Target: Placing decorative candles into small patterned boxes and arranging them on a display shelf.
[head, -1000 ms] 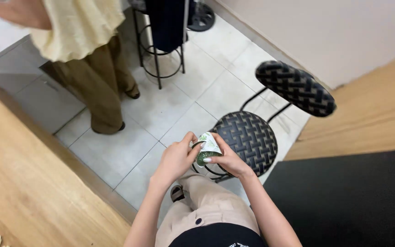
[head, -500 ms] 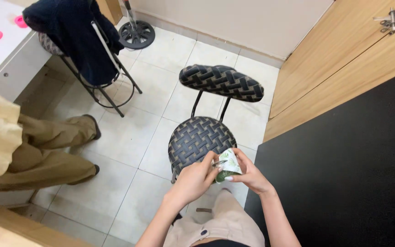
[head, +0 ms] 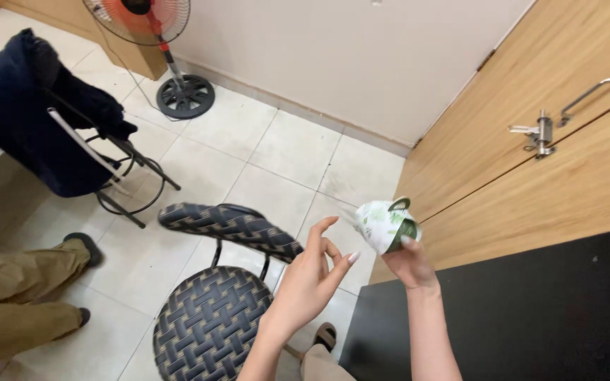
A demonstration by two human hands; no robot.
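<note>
We log a small white packet with green leaf print (head: 384, 224), held up in the air in front of the wooden cabinet doors (head: 531, 176), just above the edge of the black counter (head: 517, 310). Its shape is crumpled and slightly blurred; we cannot tell what kind of packet it is or whether it is sealed. A green loop or flap shows at its top edge.

The right hand (head: 407, 262) grips the packet from below, fingers closed around its lower end; the fingertips are partly hidden behind it. The left hand (head: 312, 279) is open, fingers spread and curled a little, holding nothing. It is near the packet, not touching it.

Below the left hand stands a woven dark chair (head: 210, 321) with a padded backrest; the left forearm covers part of the seat, and the bottom frame edge cuts it off. We see a shoe tip beneath the wrist, mostly hidden.

Further out: pale floor tiles (head: 284, 155); a second chair draped in dark blue clothing (head: 22, 127), its seat hidden; a standing fan (head: 153, 42), its head cut off at the top. At left, another person's legs in khaki trousers (head: 15, 296), cut off by the frame. A metal latch and handle (head: 566, 113) sit on the cabinet doors.
</note>
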